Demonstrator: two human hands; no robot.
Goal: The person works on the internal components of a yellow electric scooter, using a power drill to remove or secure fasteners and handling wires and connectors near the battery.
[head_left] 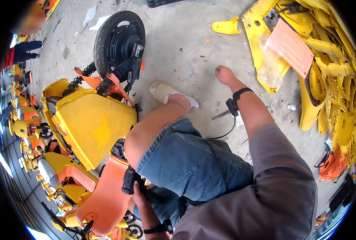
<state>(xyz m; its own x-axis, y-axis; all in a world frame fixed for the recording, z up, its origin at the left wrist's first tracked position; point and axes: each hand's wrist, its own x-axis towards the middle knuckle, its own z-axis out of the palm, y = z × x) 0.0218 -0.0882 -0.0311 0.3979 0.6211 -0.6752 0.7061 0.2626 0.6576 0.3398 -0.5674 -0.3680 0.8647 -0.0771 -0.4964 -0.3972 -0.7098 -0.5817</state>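
Observation:
A yellow and orange scooter (94,116) lies tipped over on the left, its black-tyred wheel (120,44) at the far end. Beside its orange body panel (108,196), my left hand (138,195) is closed round a black cordless power drill (129,181); my bent leg covers part of this spot. My right hand (225,75) is held out over the grey floor to the right of my foot, its fingers curled into a fist. Whatever it may hold is hidden. No other thing touches it.
Yellow plastic body panels (338,80) are heaped along the right side, with a light orange panel (290,46) on them. A loose yellow piece (226,26) lies on the floor. More yellow scooters (28,122) crowd the left, and a person (24,51) stands far left.

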